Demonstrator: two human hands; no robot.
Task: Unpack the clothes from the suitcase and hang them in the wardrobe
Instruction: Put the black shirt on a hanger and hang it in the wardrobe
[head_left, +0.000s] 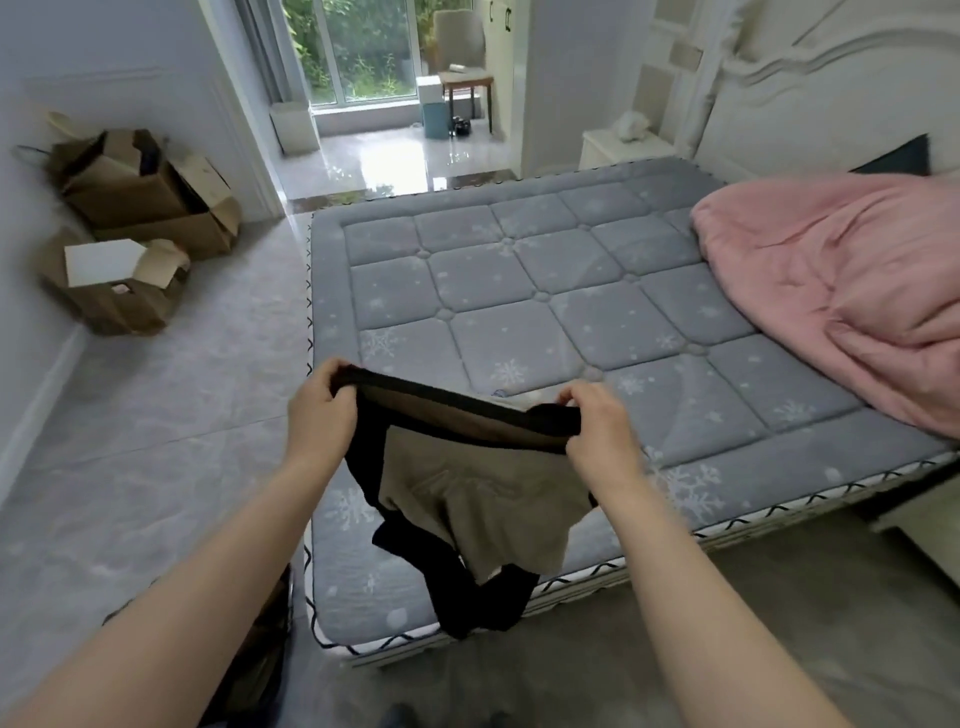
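Black-trimmed tan garment (470, 483) hangs below your fingers; your left hand (315, 410) and right hand (597, 431) pinch its waistband above the mattress (545, 291).

The only view comes from the head, looking forward and down over both forearms. It is close to the left hand (317, 410) and right hand (597, 431); beyond the fingers (574, 396) lies the mattress (519, 270), further a doorway (363, 130). No second view shares the scene.
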